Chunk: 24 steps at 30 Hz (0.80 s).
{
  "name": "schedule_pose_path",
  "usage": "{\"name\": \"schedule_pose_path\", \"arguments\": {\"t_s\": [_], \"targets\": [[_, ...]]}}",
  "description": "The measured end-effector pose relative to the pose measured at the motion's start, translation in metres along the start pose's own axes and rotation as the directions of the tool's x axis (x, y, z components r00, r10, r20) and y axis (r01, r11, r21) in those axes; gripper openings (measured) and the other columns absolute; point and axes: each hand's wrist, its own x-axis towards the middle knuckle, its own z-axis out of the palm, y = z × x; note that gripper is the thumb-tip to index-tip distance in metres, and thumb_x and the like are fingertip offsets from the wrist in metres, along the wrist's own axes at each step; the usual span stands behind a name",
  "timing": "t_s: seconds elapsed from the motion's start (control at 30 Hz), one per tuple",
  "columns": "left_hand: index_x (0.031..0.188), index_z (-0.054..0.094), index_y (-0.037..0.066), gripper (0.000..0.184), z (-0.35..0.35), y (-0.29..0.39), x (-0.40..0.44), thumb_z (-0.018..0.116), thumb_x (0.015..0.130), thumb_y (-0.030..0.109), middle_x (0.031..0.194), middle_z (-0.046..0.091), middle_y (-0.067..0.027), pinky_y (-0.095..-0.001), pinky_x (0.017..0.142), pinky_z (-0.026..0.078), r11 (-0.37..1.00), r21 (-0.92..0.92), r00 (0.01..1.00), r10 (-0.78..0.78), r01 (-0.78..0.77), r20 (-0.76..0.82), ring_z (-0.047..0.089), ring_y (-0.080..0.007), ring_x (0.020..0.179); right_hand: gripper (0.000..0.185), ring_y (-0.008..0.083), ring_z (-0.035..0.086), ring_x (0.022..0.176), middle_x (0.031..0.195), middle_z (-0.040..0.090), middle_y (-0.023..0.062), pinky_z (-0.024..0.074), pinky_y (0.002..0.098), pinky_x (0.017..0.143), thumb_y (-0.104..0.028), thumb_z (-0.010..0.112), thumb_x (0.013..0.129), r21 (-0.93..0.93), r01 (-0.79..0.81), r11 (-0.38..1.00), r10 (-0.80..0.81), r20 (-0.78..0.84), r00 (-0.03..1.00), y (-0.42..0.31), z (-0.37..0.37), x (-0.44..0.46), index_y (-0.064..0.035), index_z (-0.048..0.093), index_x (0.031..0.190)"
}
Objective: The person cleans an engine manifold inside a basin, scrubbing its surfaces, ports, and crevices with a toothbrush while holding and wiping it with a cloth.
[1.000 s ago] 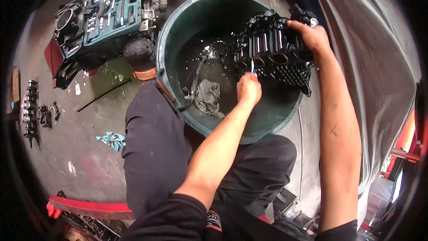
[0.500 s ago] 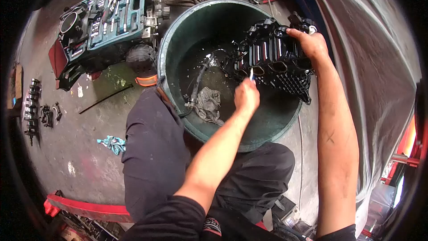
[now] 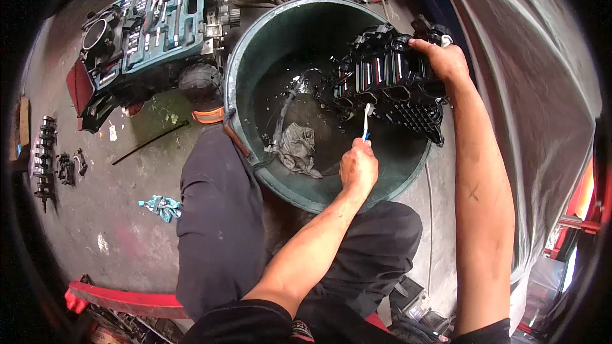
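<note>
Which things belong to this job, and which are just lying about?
In use:
left hand, holding the brush
right hand, gripping the black ribbed part
green tub, under that part

Apparently just lying about:
teal tool case
blue cloth
crankshaft-like part
dark rod

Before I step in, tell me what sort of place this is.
Probably an engine repair workshop: an open socket-tool case, a crankshaft-like part lying on the floor, and a black engine-like part over a large green tub.

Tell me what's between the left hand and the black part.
The brush, held in the left hand, its tip near the black part; contact is unclear. The head view shows this.
</note>
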Motion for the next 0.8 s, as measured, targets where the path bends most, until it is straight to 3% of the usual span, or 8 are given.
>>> {"name": "schedule_pose_path", "arguments": {"t_s": [0.2, 0.27, 0.4, 0.53, 0.57, 0.73, 0.8], "targets": [[0.092, 0.064, 0.001, 0.029, 0.015, 0.003, 0.071, 0.053, 0.101, 0.026, 0.089, 0.069, -0.0265, -0.0577, 0.074, 0.052, 0.996, -0.045, 0.996, 0.079, -0.081, -0.041, 0.067, -0.0477, 0.088, 0.076, 0.029, 0.073, 0.097, 0.103, 0.074, 0.0217, 0.0537, 0.0392, 0.087, -0.056, 0.084, 0.066, -0.024, -0.004, 1.0, 0.004, -0.035, 0.999, -0.004, -0.004, -0.008, 0.0104, 0.073, 0.102], [0.092, 0.065, 0.001, 0.028, 0.025, 0.012, 0.067, 0.053, 0.1, 0.025, 0.09, 0.069, -0.0275, -0.0574, 0.074, 0.052, 0.998, -0.046, 0.995, 0.045, -0.049, -0.084, 0.067, -0.0479, 0.09, 0.075, 0.0283, 0.073, 0.097, 0.103, 0.074, 0.0218, 0.0536, 0.0394, 0.087, -0.054, 0.084, 0.067, 0.068, -0.032, 0.997, 0.028, 0.058, 0.998, -0.004, -0.004, -0.004, 0.0101, 0.073, 0.103], [0.09, 0.063, 0.001, 0.022, 0.022, 0.003, 0.017, 0.058, 0.099, 0.021, 0.09, 0.067, -0.0282, -0.0555, 0.076, 0.051, 0.968, -0.243, 0.998, 0.055, -0.059, -0.025, 0.066, -0.0481, 0.093, 0.074, 0.0284, 0.074, 0.088, 0.102, 0.074, 0.0207, 0.0555, 0.0375, 0.08, -0.052, 0.084, 0.067, 0.034, 0.065, 0.997, -0.064, -0.021, 0.998, -0.001, 0.001, 0.0, 0.0102, 0.072, 0.105], [0.089, 0.064, 0.0, 0.026, 0.021, 0.001, 0.078, 0.056, 0.1, 0.023, 0.088, 0.068, -0.0277, -0.0517, 0.072, 0.053, 0.98, -0.064, 0.98, 0.181, -0.186, -0.079, 0.067, -0.0471, 0.086, 0.076, 0.0295, 0.074, 0.089, 0.102, 0.074, 0.0214, 0.0552, 0.0378, 0.082, -0.053, 0.084, 0.066, 0.09, -0.016, 0.996, 0.013, 0.036, 0.999, -0.001, -0.003, -0.008, 0.0121, 0.072, 0.103], [0.085, 0.066, -0.001, 0.027, 0.027, 0.001, 0.088, 0.056, 0.098, 0.021, 0.083, 0.068, -0.0278, -0.0559, 0.068, 0.053, 0.977, -0.032, 0.97, 0.206, -0.212, -0.133, 0.068, -0.0475, 0.081, 0.076, 0.0292, 0.074, 0.09, 0.102, 0.074, 0.0215, 0.0551, 0.038, 0.082, -0.053, 0.084, 0.066, 0.086, -0.009, 0.996, 0.006, 0.039, 0.999, 0.005, -0.002, -0.002, 0.0119, 0.072, 0.103], [0.099, 0.058, -0.002, 0.021, 0.029, 0.002, 0.018, 0.052, 0.1, 0.018, 0.079, 0.067, -0.0294, -0.0595, 0.07, 0.052, 0.99, -0.1, 0.995, 0.099, -0.1, -0.01, 0.068, -0.0481, 0.079, 0.075, 0.0298, 0.071, 0.101, 0.107, 0.073, 0.0216, 0.0518, 0.0396, 0.091, -0.054, 0.084, 0.066, 0.028, 0.044, 0.999, -0.044, -0.004, 0.999, -0.002, -0.003, -0.005, 0.0093, 0.073, 0.105], [0.101, 0.057, -0.002, 0.021, 0.026, 0.007, 0.024, 0.052, 0.1, 0.019, 0.077, 0.067, -0.0294, -0.0585, 0.069, 0.052, 0.99, -0.111, 0.996, 0.088, -0.087, 0.005, 0.068, -0.0485, 0.078, 0.077, 0.0295, 0.072, 0.1, 0.107, 0.073, 0.0216, 0.0521, 0.039, 0.091, -0.056, 0.084, 0.066, -0.008, -0.016, 1.0, 0.016, -0.04, 0.999, -0.001, 0.0, -0.002, 0.0091, 0.073, 0.105]]}}
